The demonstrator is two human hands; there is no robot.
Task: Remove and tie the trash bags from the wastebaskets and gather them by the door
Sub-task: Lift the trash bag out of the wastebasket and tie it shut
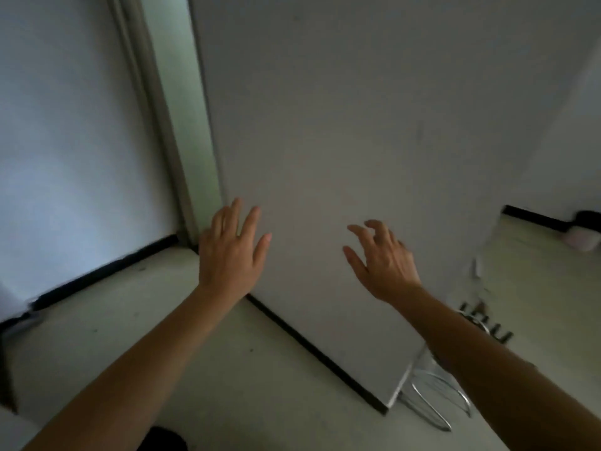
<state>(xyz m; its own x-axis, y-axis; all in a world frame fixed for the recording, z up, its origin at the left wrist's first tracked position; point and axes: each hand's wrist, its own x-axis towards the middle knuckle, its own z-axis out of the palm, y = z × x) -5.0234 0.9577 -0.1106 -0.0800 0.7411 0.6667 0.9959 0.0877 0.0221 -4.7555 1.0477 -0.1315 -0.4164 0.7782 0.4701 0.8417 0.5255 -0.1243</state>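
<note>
White door (325,125) filled my view w/ both hands up before it, holding nothing: left hand (232,252) flat, fingers spread; right hand (383,258) loosely curled. No trash bag in sight. Thin plastic was prob light & floppy, so I'd grip the bunched rim

We've got a bare left forearm (146,346) and a bare right forearm (487,346) in shot, uncovered to the frame edge. The left hand (232,252) and right hand (383,258) are bare too, with slim fingers and short nails.
</note>
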